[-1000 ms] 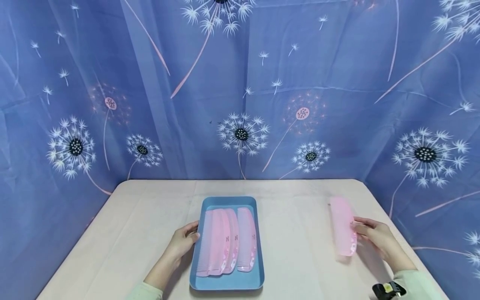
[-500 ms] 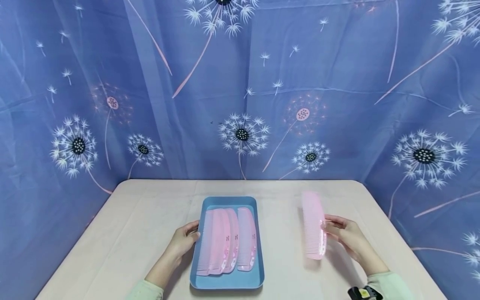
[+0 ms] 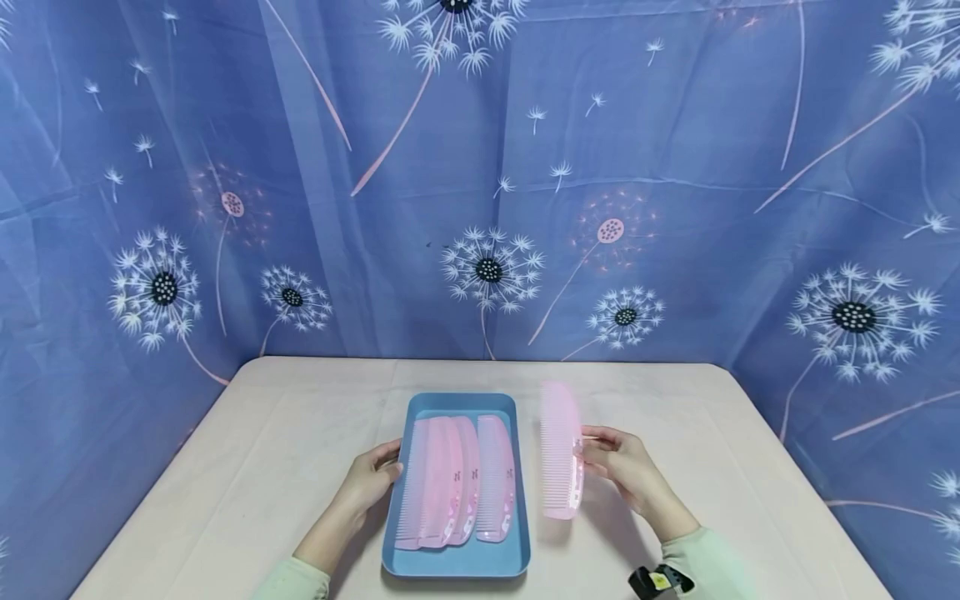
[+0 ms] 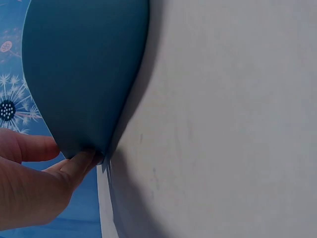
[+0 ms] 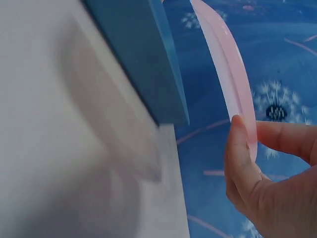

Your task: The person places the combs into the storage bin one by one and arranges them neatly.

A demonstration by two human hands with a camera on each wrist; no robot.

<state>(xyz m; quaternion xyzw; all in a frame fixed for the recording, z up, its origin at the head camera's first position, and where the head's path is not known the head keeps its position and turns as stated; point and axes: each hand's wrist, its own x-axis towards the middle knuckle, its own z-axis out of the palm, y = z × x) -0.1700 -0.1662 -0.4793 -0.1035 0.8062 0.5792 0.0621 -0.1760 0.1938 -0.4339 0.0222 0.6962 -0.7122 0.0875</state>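
My left hand [image 3: 365, 482] pinches the left wall of a blue rectangular tray [image 3: 453, 567]; the left wrist view shows thumb and fingers on the tray's edge [image 4: 89, 74]. Several pink combs [image 3: 437, 483] overlap in the tray's left part, teeth to the left. Another pink comb [image 3: 495, 479] lies apart from them along the right side. Just right of the tray, my right hand [image 3: 630, 471] holds a pink comb [image 3: 561, 454] by its curved back between thumb and fingers. That comb [image 5: 237, 69] is raised off the table, its shadow falling below.
A pale cloth covers the table [image 3: 315, 417]. Behind it and at both sides hangs a blue curtain [image 3: 390, 250] with dandelion prints. The right wrist carries a black strap [image 3: 660, 581].
My right hand has carried its comb leftward from the table's right side to a spot close beside the tray. The left hand and the tray have stayed in place.
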